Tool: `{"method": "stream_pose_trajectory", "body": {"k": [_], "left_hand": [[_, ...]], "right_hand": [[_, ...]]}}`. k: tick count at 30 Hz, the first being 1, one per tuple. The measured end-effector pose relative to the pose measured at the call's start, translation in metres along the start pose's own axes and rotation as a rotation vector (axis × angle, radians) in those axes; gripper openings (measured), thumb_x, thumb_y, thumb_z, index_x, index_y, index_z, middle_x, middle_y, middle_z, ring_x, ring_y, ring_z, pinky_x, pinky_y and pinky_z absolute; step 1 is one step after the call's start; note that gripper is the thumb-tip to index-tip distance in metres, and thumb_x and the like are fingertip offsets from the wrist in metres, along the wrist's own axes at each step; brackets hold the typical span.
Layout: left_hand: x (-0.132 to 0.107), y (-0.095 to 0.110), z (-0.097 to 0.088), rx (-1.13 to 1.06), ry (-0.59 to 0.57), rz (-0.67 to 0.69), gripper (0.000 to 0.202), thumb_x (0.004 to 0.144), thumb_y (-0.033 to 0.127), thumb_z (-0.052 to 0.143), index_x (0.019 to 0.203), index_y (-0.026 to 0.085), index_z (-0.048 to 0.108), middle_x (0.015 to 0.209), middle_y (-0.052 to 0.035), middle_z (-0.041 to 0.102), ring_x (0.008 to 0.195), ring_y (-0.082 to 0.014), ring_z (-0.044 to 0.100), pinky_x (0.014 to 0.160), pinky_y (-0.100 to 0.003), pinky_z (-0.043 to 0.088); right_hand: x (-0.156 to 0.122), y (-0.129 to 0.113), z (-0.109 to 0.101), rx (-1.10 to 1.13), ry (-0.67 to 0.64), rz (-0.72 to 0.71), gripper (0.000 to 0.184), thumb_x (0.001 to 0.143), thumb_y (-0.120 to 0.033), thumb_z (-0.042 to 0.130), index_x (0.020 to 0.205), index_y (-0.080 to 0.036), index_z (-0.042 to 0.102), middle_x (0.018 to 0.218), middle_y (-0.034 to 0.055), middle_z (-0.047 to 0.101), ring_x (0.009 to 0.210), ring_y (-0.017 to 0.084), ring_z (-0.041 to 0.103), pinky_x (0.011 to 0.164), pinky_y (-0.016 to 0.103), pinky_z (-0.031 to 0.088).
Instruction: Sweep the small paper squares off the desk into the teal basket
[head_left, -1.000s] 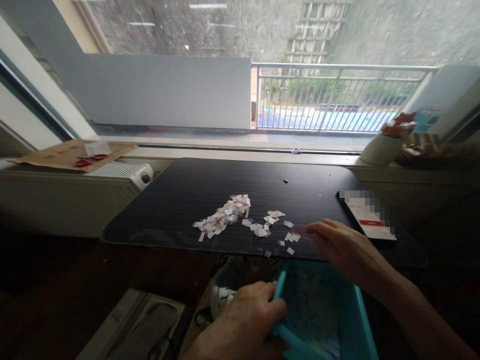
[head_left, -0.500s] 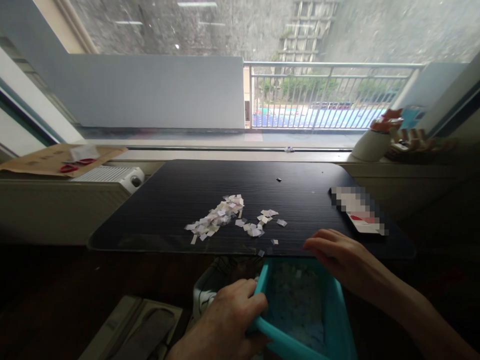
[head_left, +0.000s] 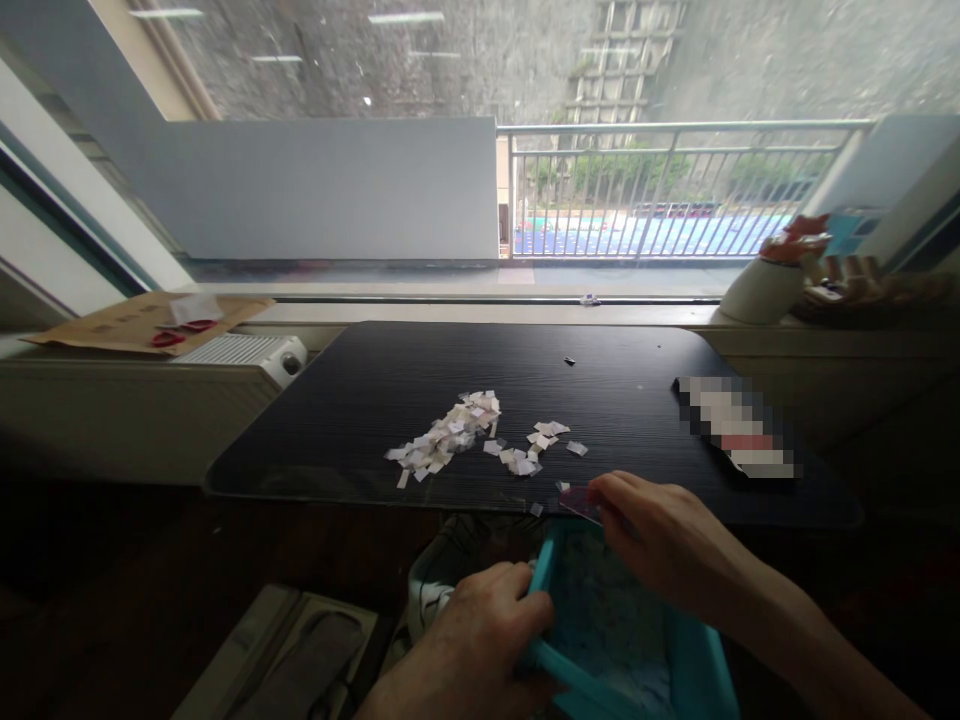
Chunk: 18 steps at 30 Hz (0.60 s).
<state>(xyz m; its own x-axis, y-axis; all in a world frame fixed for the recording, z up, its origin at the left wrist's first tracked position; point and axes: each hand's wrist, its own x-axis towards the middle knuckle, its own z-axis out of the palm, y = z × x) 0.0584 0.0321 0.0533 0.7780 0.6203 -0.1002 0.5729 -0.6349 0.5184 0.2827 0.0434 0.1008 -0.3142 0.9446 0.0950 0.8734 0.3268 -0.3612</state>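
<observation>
My left hand (head_left: 491,625) is closed around the near left rim of a teal plastic bin (head_left: 720,665), held below the table's front edge. Small scraps lie on the bin's bottom. My right hand (head_left: 649,535) is above the bin at the table edge, fingers pinching a thin, see-through purplish flat piece (head_left: 579,503). The piece's tip is beside a small paper scrap (head_left: 563,487). Farther left on the dark table lies a long pile of paper scraps (head_left: 448,432), with a smaller loose cluster (head_left: 519,461) to its right.
The black table (head_left: 315,420) stands against the window sill. At its right lies a blurred-out flat object (head_left: 735,425). A white pot (head_left: 757,290) stands on the sill. Red-handled scissors (head_left: 169,339) lie on brown paper over the radiator (head_left: 247,352). A box (head_left: 247,640) is on the floor.
My right hand has moved left and slightly down along the table edge, and the purplish piece in it now shows. My left hand keeps its grip on the bin. The view has shifted slightly.
</observation>
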Motion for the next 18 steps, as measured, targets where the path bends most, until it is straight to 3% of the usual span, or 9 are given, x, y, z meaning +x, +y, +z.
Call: {"method": "stream_pose_trajectory", "body": {"k": [7, 10, 13, 18], "left_hand": [[-0.001, 0.001, -0.008, 0.012, 0.041, -0.010, 0.023, 0.073, 0.021, 0.073, 0.080, 0.021, 0.051, 0.091, -0.0004, 0.053, 0.086, -0.0186, 0.053, 0.072, -0.024, 0.040], [-0.001, 0.002, -0.009, 0.022, 0.052, -0.011, 0.024, 0.074, 0.023, 0.074, 0.080, 0.020, 0.051, 0.092, -0.0004, 0.053, 0.087, -0.0187, 0.053, 0.073, -0.025, 0.041], [0.003, 0.005, -0.008, 0.047, 0.031, 0.020, 0.027, 0.073, 0.028, 0.077, 0.084, 0.021, 0.053, 0.093, -0.0005, 0.054, 0.087, -0.0194, 0.054, 0.073, -0.026, 0.041], [0.008, 0.011, -0.007, 0.052, -0.028, 0.097, 0.029, 0.073, 0.036, 0.077, 0.086, 0.021, 0.055, 0.093, -0.0004, 0.055, 0.086, -0.0200, 0.055, 0.070, -0.025, 0.042]], "right_hand": [[0.007, -0.006, 0.007, 0.022, 0.009, -0.023, 0.023, 0.089, -0.012, 0.039, 0.097, -0.021, 0.058, 0.084, 0.0031, 0.062, 0.075, 0.015, 0.059, 0.068, 0.025, 0.041], [0.005, -0.012, 0.009, 0.036, -0.050, -0.027, 0.023, 0.089, -0.012, 0.038, 0.097, -0.020, 0.058, 0.083, 0.0028, 0.060, 0.073, 0.015, 0.058, 0.067, 0.026, 0.041], [0.002, -0.018, 0.009, 0.063, -0.115, -0.045, 0.022, 0.090, -0.012, 0.037, 0.094, -0.020, 0.057, 0.082, 0.0023, 0.059, 0.072, 0.015, 0.056, 0.066, 0.027, 0.041], [-0.002, -0.015, 0.008, 0.036, -0.069, -0.002, 0.021, 0.091, -0.014, 0.037, 0.091, -0.020, 0.056, 0.083, 0.0024, 0.058, 0.073, 0.016, 0.057, 0.067, 0.028, 0.040]]}}
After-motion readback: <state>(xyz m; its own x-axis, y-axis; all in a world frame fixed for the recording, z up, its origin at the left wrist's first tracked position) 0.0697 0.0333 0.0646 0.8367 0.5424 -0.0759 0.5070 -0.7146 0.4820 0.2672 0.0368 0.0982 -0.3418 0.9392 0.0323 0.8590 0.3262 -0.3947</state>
